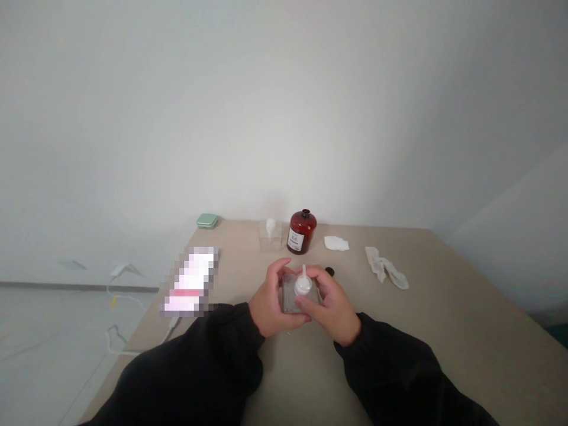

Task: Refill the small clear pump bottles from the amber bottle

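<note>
From my remote seat I see a clear, square-edged bottle between the left hand and right hand, top towards me; its white pump head sits mid-grip, slim spout pointing away from the wrists.

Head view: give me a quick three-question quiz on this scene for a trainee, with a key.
1. Is the clear container with the white nozzle held by the left hand, the right hand or both?
2. True or false: the labelled amber bottle stands upright.
3. The small case at the far left of the table is: A) black, B) pale green, C) red.

Key: 1 both; 2 true; 3 B.
</note>
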Motion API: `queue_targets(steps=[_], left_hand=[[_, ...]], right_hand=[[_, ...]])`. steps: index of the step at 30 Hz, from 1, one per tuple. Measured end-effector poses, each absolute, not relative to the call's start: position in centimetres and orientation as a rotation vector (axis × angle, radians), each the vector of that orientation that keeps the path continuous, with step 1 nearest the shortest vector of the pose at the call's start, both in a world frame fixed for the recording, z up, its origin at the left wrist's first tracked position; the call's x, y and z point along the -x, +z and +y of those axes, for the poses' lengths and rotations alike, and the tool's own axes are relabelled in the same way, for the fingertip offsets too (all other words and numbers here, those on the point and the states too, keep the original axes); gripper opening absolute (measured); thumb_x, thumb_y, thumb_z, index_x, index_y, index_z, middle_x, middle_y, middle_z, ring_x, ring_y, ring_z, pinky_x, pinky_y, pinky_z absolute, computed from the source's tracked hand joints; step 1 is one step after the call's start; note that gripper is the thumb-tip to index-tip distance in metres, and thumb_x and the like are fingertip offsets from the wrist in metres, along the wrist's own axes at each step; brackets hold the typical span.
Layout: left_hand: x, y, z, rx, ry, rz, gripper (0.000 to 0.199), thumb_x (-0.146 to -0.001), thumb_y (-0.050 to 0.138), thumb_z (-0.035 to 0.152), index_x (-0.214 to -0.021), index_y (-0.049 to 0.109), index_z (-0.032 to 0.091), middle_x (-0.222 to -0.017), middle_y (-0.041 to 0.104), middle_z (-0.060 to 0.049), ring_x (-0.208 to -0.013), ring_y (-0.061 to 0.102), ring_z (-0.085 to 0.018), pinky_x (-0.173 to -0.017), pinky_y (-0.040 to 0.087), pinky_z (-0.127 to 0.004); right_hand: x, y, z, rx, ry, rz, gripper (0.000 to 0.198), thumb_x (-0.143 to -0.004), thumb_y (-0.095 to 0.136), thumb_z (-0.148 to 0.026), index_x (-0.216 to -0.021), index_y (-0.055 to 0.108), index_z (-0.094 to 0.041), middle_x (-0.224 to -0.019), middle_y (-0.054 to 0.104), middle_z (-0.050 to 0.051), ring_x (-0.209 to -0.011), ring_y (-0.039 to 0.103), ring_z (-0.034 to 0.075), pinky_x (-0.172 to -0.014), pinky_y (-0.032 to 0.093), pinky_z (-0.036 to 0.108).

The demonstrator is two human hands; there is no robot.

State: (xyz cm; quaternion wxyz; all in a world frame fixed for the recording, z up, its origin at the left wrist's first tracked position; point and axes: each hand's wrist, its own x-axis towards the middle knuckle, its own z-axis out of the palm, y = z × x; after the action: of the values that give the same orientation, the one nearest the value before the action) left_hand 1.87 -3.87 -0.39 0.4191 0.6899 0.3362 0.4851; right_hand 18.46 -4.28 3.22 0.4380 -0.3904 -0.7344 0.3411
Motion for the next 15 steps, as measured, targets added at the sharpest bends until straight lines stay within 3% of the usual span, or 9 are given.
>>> queue_targets(steps=[5, 10, 15], left_hand=[[-1.89, -0.44, -3.79, -1.7, 1.23, 0.848, 0.1, -0.056, 0.082, 0.023, -0.135, 0.021, 0.023, -0.113, 0.049, -0.007, -0.098, 0.055, -0.024, -0.086, 0.045, -0.039], [-1.81, 0.02, -3.84, -1.712, 1.205, 0.849, 0.099, -0.056, 0.082, 0.022, -0.134, 0.02, 0.023, -0.107, 0.05, -0.006, -0.096, 0.056, -0.024, -0.087, 0.045, -0.04], [-1.79, -0.22, -3.75, -1.704, 1.215, 0.819, 0.1, -0.056, 0.082, 0.02, -0.134, 0.019, 0.023, -0.112, 0.049, -0.007, -0.102, 0.055, -0.026, -0.091, 0.043, -0.042]], right_hand=[[-18.72, 3.09, -4.16, 0.825, 0.902, -1.859, 0.033, -0.086, 0.056, -0.033, -0.118, 0.059, -0.024, -0.12, 0.06, 0.01, -0.113, 0.056, 0.026, -0.097, 0.043, 0.045], [-18.63, 2.42, -3.99, 0.878, 0.987, -1.73, 0.03, -0.083, 0.063, -0.037, -0.11, 0.059, -0.024, -0.11, 0.064, 0.008, -0.103, 0.061, 0.024, -0.092, 0.048, 0.043], [-18.72, 2.76, -4.05, 0.849, 0.981, -1.756, 0.033, -0.086, 0.058, -0.039, -0.115, 0.061, -0.024, -0.112, 0.064, 0.009, -0.104, 0.06, 0.025, -0.093, 0.047, 0.043]])
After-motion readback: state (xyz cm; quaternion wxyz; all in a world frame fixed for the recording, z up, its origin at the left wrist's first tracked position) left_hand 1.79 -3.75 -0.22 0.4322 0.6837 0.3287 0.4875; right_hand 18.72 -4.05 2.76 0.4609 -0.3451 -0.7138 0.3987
